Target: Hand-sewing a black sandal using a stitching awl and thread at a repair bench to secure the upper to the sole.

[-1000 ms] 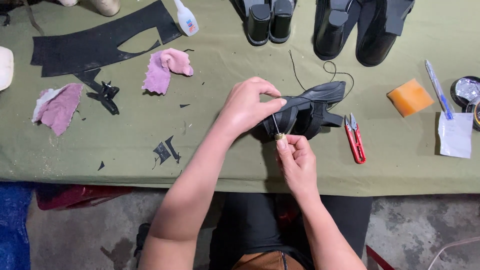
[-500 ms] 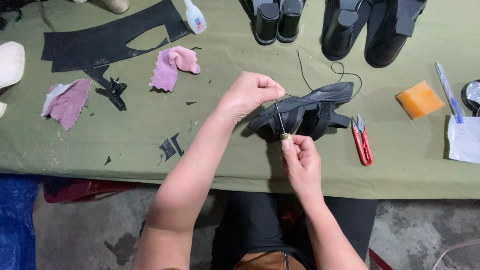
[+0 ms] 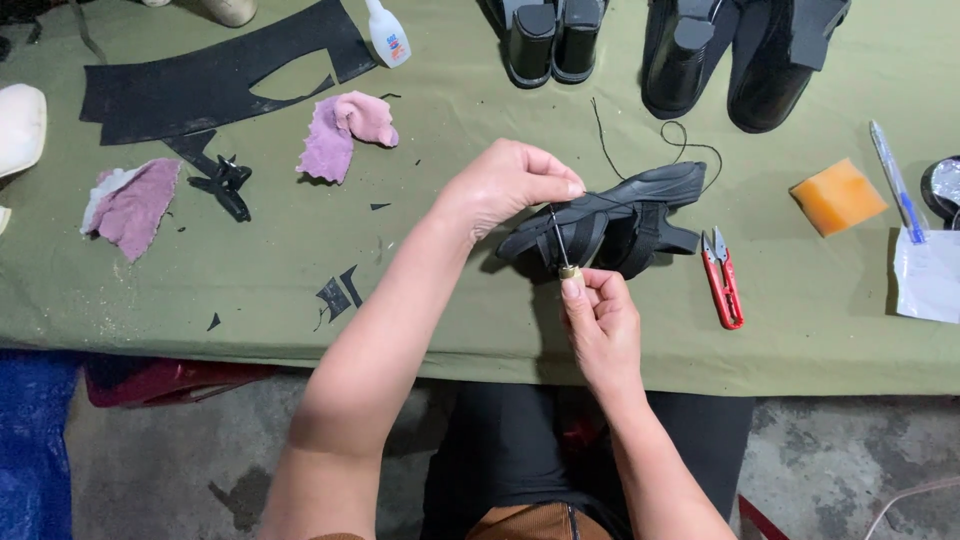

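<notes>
The right hand [image 3: 600, 325] is pinching the brass-coloured collar of a stitching awl [image 3: 563, 250] between thumb and forefinger, the other fingers curled in beneath, and the thin metal shaft is rising from that pinch toward the black sandal [image 3: 615, 222]. The left hand [image 3: 505, 185] is coming over the top, its thumb and fingertips pressed together on the strap at the near end of the sandal, right where the awl's tip is meeting it, with black thread [image 3: 640, 150] running out from there and looping across the cloth behind the shoe.

The sandal is lying on its side on the green table cover [image 3: 450, 300], near the front edge and just ahead of the person's lap. It looks light, with a stiff moulded sole and soft, flexible straps that would fold under a loose hold, so I judge the sole edge or the strap base beside the stitch to be the steadier place to grip. The awl is slim and sharp, best held low on the collar as it is now.

Just right of the sandal, red thread snips [image 3: 722, 280] are lying apart from it. Farther right an orange sponge [image 3: 838, 195] and a blue pen [image 3: 895, 180] are resting. To the left, pink rags [image 3: 345, 130] and black leather offcuts [image 3: 215, 85] are lying well away, with a small glue bottle [image 3: 387, 35] and dark heeled shoes [image 3: 548, 40] at the far edge
</notes>
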